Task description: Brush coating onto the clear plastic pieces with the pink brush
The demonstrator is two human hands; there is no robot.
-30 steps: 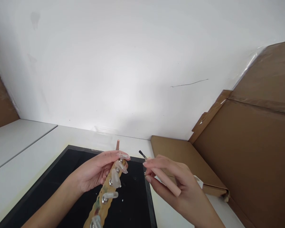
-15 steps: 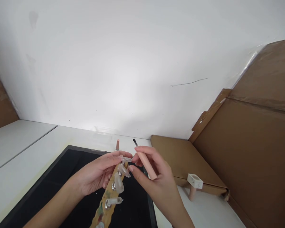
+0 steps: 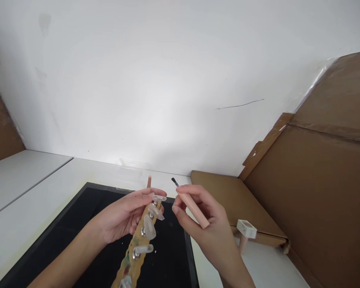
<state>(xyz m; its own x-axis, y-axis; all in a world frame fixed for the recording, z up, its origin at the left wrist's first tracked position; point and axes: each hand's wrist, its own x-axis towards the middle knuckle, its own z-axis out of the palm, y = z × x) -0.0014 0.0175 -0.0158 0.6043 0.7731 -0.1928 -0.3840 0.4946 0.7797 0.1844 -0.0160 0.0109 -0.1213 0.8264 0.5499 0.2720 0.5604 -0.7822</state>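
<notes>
A wooden nail display stand (image 3: 135, 241) with wavy edges and paint stains carries several clear false nails (image 3: 150, 227) on small metal mounts. My left hand (image 3: 124, 214) is closed around the far end of this stand, its fingertips at the farthest false nail (image 3: 159, 198). In my right hand (image 3: 208, 220) is a nail polish brush (image 3: 193, 208) with a pink handle cap. Its dark bristles point up and left, away from the nails. A gap separates my right fingertips from the stand.
Under my hands lies a black mat (image 3: 87, 216) on the white table (image 3: 42, 208). Behind my left hand stands a pink-topped bottle (image 3: 149, 182). To the right are a flat cardboard box (image 3: 228, 196) and a white square-topped piece on a pink stem (image 3: 246, 230). A white wall (image 3: 156, 80) rises behind.
My right hand has moved right with the brush, drawing its fingers away from the false nails. My left hand and the stand have barely shifted.
</notes>
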